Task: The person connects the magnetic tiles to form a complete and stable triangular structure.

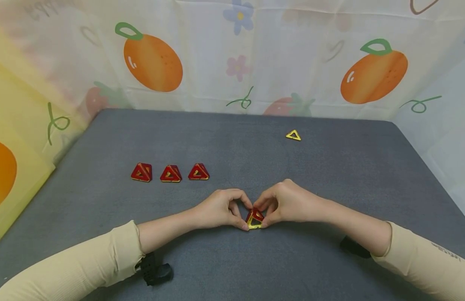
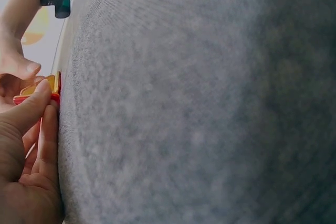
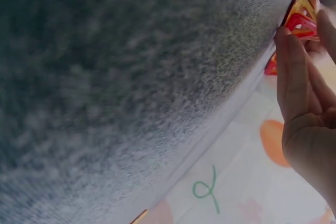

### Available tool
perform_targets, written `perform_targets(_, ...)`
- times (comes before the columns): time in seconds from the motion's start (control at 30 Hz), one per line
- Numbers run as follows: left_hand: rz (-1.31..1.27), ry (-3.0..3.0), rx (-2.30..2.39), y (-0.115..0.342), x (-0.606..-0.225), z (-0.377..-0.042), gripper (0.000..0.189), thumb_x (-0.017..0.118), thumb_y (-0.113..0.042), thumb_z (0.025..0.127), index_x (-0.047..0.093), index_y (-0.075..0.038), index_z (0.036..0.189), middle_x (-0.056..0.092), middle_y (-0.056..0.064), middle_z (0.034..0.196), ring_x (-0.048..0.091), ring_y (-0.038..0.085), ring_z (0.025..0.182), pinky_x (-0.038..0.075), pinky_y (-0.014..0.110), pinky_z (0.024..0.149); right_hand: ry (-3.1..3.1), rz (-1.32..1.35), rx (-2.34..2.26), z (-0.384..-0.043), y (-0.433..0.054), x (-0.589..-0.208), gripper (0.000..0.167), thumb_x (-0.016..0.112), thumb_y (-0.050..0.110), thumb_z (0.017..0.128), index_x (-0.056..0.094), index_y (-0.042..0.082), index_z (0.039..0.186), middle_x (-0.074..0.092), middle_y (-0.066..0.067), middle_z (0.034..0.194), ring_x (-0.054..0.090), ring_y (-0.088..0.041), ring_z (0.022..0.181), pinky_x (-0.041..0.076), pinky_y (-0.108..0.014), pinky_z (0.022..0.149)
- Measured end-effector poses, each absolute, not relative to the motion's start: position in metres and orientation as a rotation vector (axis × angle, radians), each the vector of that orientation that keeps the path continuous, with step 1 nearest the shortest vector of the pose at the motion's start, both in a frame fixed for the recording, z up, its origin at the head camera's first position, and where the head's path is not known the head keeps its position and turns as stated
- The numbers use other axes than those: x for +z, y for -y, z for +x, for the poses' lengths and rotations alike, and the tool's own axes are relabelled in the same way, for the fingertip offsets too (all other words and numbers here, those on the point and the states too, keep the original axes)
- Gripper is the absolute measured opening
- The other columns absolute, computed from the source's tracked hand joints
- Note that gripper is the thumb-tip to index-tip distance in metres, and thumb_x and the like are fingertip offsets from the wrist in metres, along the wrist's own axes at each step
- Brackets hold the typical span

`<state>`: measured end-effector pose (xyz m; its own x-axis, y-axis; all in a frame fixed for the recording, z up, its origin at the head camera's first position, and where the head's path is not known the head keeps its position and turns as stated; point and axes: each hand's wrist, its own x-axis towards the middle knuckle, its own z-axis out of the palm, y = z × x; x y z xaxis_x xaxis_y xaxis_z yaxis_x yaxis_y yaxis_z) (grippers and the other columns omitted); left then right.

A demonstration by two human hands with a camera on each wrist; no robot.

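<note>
Near the front middle of the table, both hands hold a small pyramid of triangular frame tiles (image 1: 255,215), red with a yellow tile (image 1: 255,227) on the near side. My left hand (image 1: 223,209) pinches its left side between thumb and fingers. On the right side, the thumb and fingers of my right hand (image 1: 290,202) pinch it too. In the left wrist view, the left thumb partly covers the yellow and red tiles (image 2: 54,98). The right wrist view shows red and yellow tiles (image 3: 302,22) beside the right fingertips; some edges are hidden.
Three red pyramids (image 1: 141,172) (image 1: 170,173) (image 1: 198,172) stand in a row on the left of the grey table (image 1: 232,142). A single yellow triangle tile (image 1: 293,135) lies at the back right. A fruit-printed cloth (image 1: 210,50) hangs behind the table.
</note>
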<state>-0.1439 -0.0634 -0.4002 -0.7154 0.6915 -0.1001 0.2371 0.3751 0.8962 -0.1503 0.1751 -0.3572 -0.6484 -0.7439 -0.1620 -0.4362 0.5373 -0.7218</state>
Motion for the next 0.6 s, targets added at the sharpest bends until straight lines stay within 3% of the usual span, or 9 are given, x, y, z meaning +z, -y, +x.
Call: perform_targets(0.6,0.837,-2.179,1.332,0.0621,-0.3995,-0.1426,0.033,0.085,-0.014,0.075,0.066,-0.015,0.102,0.073,0.005,0.076,0.07,0.006,0.067,0.057,0.023,0.066,-2.341,-1.003,-0.855,-0.151,-0.1744,-0.3612,0.027,0.075,0.013,0.083,0.072,0.011,0.11,0.074,0.007,0.085,0.066,0.003,0.076,0.055,-0.018,0.067)
